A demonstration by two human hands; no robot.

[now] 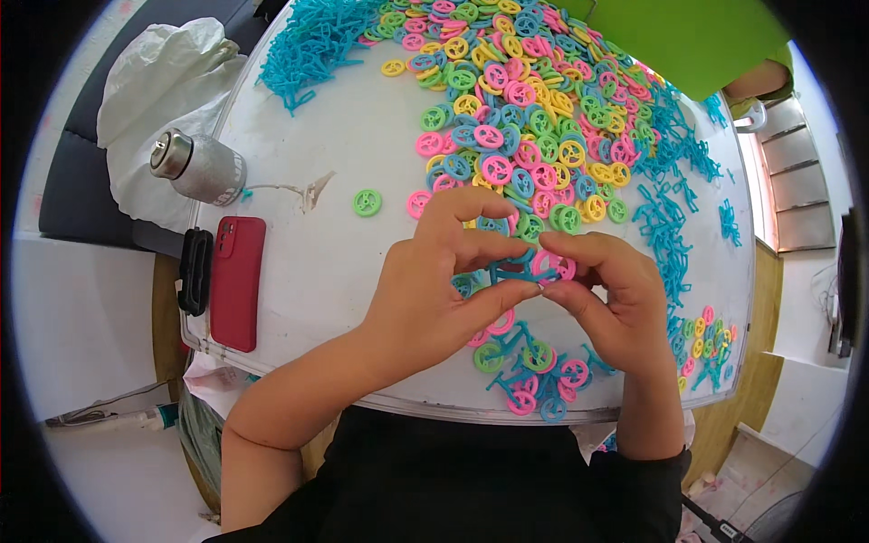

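Fitting a pink wheel to a small blue toy bicycle frame, centre of frame.

Your left hand (434, 290) pinches the blue bicycle frame (509, 270) while your right hand (608, 294) pinches the pink wheel (552, 265) against it; the wheel is probably not yet seated, though your fingers hide the joint. Next you need a square press onto the axle. The white tray (326, 226) holds the loose wheels (516, 100) at upper centre, spare blue frames (312, 41) at upper left, and finished bicycles (529, 366) at its lower edge.
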